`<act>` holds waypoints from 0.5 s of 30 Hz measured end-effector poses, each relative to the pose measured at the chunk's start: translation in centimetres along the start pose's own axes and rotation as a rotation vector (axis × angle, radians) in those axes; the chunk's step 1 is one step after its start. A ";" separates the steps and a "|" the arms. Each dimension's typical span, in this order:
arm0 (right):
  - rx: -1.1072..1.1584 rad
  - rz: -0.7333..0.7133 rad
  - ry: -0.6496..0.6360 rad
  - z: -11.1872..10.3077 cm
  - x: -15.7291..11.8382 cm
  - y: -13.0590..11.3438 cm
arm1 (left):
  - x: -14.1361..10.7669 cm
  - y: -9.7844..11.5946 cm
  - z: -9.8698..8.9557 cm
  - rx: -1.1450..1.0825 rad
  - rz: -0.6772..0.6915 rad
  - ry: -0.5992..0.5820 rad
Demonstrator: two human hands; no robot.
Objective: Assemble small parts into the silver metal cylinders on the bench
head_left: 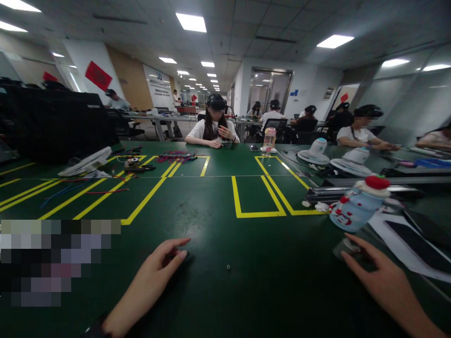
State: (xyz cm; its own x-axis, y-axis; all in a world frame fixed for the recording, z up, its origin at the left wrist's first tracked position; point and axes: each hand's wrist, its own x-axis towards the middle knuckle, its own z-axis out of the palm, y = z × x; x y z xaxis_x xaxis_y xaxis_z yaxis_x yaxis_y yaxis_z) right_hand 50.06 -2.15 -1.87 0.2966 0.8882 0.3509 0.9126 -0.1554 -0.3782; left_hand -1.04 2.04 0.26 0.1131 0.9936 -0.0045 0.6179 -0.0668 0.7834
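My left hand (158,263) rests on the green table with its thumb and index finger a little apart. Nothing shows between them, and its other fingers are partly hidden behind. At the right, my right hand (378,274) has its thumb and fingers around a small, greyish cylindrical container (340,249). What the container holds cannot be made out. Between my two hands, closer to the left one, a tiny metal nut-like piece (228,267) lies on the tabletop.
A light blue bottle (355,206) with a red-topped cap stands just beyond my right hand. Beside it lie a dark phone (416,244) on white paper and metal rails (338,190). Wires (176,157) and fans (313,152) lie farther back. A person (214,124) sits opposite.
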 end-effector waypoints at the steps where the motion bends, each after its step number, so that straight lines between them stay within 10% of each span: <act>1: -0.018 0.014 -0.026 0.0 0.0 1.0 | 0.1 -0.3 0.0 -0.002 -0.011 0.001; 5: -0.130 -0.105 0.112 0.2 -0.1 0.5 | 0.2 -0.3 0.7 -0.014 -0.006 0.002; 8: -0.174 -0.284 0.240 0.5 -0.6 -5.0 | 0.1 0.1 1.2 -0.002 0.035 0.022; 15: 0.231 -0.684 -0.387 4.5 -3.2 -22.8 | -0.1 0.1 1.7 0.063 0.096 0.036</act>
State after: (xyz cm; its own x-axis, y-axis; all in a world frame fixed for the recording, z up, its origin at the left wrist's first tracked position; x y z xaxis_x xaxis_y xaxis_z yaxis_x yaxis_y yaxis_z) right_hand 27.07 0.50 1.77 -0.4610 0.8474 0.2636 0.7631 0.5301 -0.3697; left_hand 0.29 1.76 -0.74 0.1470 0.9849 0.0919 0.6534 -0.1665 0.7385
